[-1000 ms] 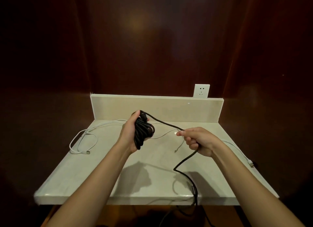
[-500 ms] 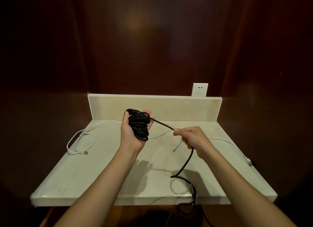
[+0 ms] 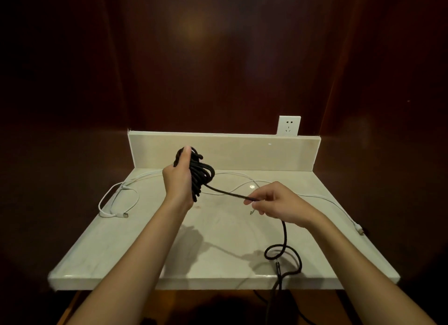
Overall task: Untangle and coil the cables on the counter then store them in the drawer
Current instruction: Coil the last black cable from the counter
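My left hand (image 3: 178, 179) grips a thick bundle of black cable coils (image 3: 201, 173), held above the pale counter (image 3: 121, 247). One strand runs from the coil down and right to my right hand (image 3: 276, 203), which pinches it. Below that hand the black cable tail (image 3: 284, 242) drops, makes a small loop near the front edge and hangs over it. A white cable (image 3: 116, 198) lies looped at the counter's left, with a plug end beside it. A second white cable (image 3: 339, 206) trails across the back to the right edge. No drawer is in view.
A low backsplash (image 3: 242, 152) closes the counter's far side, with a white wall socket (image 3: 289, 126) above its right end. Dark wood panels surround the counter. More black cable hangs in shadow below the front edge.
My left hand has turned, with the coil now on its right side. My right hand has slid lower and to the right along the black cable, and the tail now forms a loop near the front edge.
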Demonstrator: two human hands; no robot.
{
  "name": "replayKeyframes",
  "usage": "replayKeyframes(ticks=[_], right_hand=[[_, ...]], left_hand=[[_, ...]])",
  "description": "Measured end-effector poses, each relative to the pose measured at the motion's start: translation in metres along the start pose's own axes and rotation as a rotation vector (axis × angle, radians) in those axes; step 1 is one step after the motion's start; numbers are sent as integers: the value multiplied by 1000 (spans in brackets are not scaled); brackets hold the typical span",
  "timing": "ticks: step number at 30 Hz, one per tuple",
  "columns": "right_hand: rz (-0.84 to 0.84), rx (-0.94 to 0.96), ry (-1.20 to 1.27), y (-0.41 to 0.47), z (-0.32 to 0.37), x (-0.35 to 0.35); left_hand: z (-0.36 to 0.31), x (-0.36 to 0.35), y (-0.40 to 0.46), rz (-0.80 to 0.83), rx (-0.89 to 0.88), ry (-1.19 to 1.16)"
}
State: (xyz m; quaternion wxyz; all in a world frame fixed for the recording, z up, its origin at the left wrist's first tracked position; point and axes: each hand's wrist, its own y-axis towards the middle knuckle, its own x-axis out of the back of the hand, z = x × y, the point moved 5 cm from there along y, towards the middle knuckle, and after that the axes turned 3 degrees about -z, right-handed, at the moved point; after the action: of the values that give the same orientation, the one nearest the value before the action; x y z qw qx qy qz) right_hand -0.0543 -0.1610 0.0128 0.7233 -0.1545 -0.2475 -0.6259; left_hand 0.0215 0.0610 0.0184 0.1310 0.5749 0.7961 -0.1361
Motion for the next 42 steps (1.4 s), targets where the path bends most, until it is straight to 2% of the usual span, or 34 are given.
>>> replayKeyframes(ticks=[3, 5, 7, 10, 13, 16, 18, 20, 23, 28, 31, 35, 37, 39, 42], right_hand=[[76, 196, -261, -5, 20, -3], [91, 313, -345, -7, 34, -4], [62, 396, -380, -7, 46, -3], [-74, 438, -356, -2, 57, 6], [-183, 386, -260, 3, 57, 13], [-282, 275, -173, 8, 48, 18], [-294, 207, -113, 9, 42, 19], [-275, 165, -77, 8, 39, 20], [-149, 149, -17, 8, 41, 18], [-46, 132, 149, 9, 36, 19], [-55, 119, 189, 11, 29, 19], [-116, 60, 246, 16, 11, 22], [-130, 16, 272, 18, 3, 22], [-141, -17, 278, 19, -4, 19], [-172, -77, 279, 22, -12, 15]], left_hand=[[-4, -6, -1, 136, -165, 338], [0, -11, -3, 230, -207, 518], [7, -18, -9, 337, -190, 701], [20, -24, -21, 556, -69, 888], [34, -31, -39, 768, 96, 845], [42, -33, -60, 911, 315, 691], [41, -34, -68, 981, 353, 647], [40, -35, -73, 1048, 339, 645], [40, -34, -79, 1204, 310, 645], [43, -32, -95, 1442, 383, 450], [44, -32, -94, 1410, 416, 289], [41, -31, -79, 1110, 377, 180], [44, -30, -72, 1014, 386, 119], [47, -30, -64, 917, 336, 107], [48, -27, -48, 685, 274, 57]])
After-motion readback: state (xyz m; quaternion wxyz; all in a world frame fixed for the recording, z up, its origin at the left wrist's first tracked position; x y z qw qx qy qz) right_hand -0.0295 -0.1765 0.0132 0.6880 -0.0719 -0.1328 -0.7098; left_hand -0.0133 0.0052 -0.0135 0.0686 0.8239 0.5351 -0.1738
